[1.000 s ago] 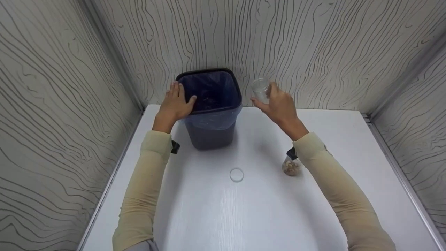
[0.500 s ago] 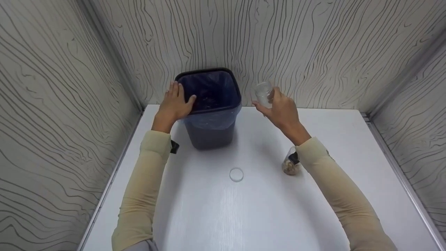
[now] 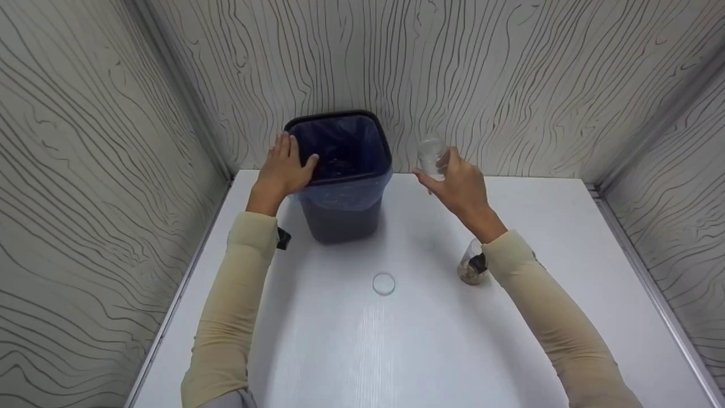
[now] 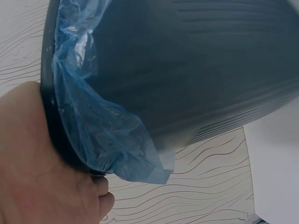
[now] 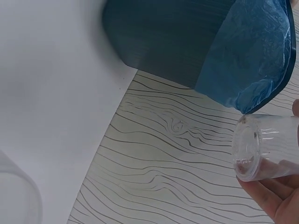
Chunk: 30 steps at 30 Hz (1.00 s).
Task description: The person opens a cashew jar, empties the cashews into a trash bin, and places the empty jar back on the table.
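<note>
A dark bin point(image 3: 342, 175) lined with a blue plastic bag point(image 4: 100, 126) stands at the back of the white table point(image 3: 396, 340). My left hand point(image 3: 284, 168) rests on the bin's left rim, thumb hooked inside the edge. My right hand point(image 3: 456, 180) holds an empty clear jar point(image 3: 431, 156) in the air to the right of the bin; in the right wrist view the jar point(image 5: 266, 148) lies sideways in my fingers point(image 5: 271, 198), beside the bin point(image 5: 177, 37).
A clear round lid point(image 3: 384, 283) lies flat on the middle of the table. A second jar point(image 3: 471, 267) with brownish contents stands beside my right forearm. Wood-grain walls close the table in on three sides.
My right hand has carried the empty jar a little down and to the right, away from the bin. The left hand has stayed on the rim.
</note>
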{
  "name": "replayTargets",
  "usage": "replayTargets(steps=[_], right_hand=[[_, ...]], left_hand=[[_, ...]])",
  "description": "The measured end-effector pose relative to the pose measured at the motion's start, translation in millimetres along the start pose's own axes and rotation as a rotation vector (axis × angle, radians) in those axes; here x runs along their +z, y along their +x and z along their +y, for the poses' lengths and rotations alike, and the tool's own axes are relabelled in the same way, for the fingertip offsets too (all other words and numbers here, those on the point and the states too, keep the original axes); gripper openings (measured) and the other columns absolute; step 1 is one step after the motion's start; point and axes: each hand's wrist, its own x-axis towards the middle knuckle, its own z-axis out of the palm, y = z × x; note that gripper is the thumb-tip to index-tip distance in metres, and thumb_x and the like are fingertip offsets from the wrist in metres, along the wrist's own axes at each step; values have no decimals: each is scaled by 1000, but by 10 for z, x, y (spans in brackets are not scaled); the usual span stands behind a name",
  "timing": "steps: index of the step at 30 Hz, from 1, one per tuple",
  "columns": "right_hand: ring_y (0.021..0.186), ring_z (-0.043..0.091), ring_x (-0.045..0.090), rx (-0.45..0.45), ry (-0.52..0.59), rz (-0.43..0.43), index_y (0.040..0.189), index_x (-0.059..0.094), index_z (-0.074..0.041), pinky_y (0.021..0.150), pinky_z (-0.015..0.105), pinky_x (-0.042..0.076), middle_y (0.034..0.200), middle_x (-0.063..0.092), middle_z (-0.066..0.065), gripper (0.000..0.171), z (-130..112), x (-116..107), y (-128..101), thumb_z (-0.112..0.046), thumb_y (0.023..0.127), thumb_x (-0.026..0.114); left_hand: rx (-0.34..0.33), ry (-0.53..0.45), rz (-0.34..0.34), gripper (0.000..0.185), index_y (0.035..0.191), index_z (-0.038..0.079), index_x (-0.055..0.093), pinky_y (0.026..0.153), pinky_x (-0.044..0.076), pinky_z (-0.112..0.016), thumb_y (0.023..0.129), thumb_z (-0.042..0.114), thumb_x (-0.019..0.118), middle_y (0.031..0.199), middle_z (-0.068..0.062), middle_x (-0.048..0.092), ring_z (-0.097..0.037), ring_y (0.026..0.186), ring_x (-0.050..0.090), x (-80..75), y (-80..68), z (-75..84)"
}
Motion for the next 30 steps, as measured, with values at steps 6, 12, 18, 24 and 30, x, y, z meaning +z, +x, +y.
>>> replayTargets(steps=[6, 12, 18, 24, 30], right_hand=[[77, 37, 79, 7, 0, 6, 111, 63, 6, 61, 51, 63, 91, 77, 24, 68, 0, 2, -61, -56, 90, 82], [76, 37, 79, 22, 10, 3, 111, 64, 5, 59, 50, 63, 91, 78, 24, 67, 21, 7, -121, -57, 91, 81], [78, 38, 79, 46, 17, -5, 116, 63, 7, 62, 51, 64, 94, 78, 26, 71, 24, -4, -168, -58, 92, 80], [73, 42, 77, 47, 6, 14, 122, 62, 12, 60, 53, 63, 93, 76, 30, 77, 27, -21, -220, -56, 91, 81], [72, 41, 77, 48, 22, 23, 122, 62, 12, 61, 52, 63, 93, 76, 30, 76, 46, -29, -273, -55, 91, 81]], left_hand=[[2, 0, 4, 83, 169, -4, -1, 137, 0, -53, 115, 53, 26, 178, -24, -10, -39, 167, -8, 20, 7, -7], [4, -5, 9, 83, 169, -5, -1, 137, 0, -52, 115, 53, 26, 178, -24, -10, -39, 167, -9, 16, 2, -1], [1, 1, 7, 83, 169, -5, -1, 137, 0, -52, 115, 52, 26, 178, -25, -10, -39, 167, -9, 11, 4, -9], [-5, 0, 5, 84, 169, -4, -1, 137, -2, -51, 115, 54, 25, 178, -24, -10, -38, 167, -11, 12, 5, -6], [-9, -4, 4, 83, 169, -4, -2, 137, -3, -51, 115, 53, 25, 178, -24, -10, -38, 167, -12, 12, 17, -10]])
